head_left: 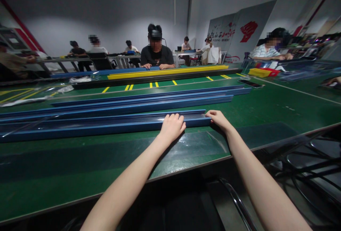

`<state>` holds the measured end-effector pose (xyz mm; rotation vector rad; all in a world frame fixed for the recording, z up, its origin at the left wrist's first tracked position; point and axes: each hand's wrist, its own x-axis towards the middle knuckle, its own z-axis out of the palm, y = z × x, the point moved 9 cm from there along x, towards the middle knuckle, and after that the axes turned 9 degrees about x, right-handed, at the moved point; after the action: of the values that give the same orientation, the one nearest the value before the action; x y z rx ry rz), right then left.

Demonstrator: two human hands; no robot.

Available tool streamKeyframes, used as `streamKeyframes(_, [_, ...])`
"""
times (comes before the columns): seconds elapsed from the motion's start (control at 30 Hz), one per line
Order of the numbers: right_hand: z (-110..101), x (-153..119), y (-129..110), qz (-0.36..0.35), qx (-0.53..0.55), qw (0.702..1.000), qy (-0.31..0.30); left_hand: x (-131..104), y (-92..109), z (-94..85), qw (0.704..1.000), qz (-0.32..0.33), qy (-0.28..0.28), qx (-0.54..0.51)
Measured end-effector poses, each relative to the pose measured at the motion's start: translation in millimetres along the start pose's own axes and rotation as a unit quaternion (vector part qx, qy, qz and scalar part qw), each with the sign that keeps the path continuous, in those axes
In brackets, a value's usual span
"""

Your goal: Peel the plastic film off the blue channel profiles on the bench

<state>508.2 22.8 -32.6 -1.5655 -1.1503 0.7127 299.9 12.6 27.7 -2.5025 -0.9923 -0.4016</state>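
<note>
A long blue channel [93,128] with a U-shaped section lies across the green table in front of me. A clear plastic strip [144,118] shows inside it. My left hand [173,127] is closed over the near wall, a short way in from the right end, its fingertips hidden inside the channel. At that right end my right hand [217,118] is closed in a pinch on the channel's tip. Whether its fingers also hold the clear strip, I cannot tell.
Behind lie more blue channels [149,103], a yellow channel [170,71] and a black channel [133,80]. A clear sheet [197,145] lies flat along the table's near edge. A phone [250,83] rests at the right. Across the table sits a person [157,55]; a chair [237,202] stands below.
</note>
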Motion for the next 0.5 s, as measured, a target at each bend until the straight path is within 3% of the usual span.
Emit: streamKeyframes(0.5, [-0.2,-0.7,-2.1,-0.003,0.004,1.0,0.005,0.5,0.3,1.4,1.0,0.001,-0.002,0.007])
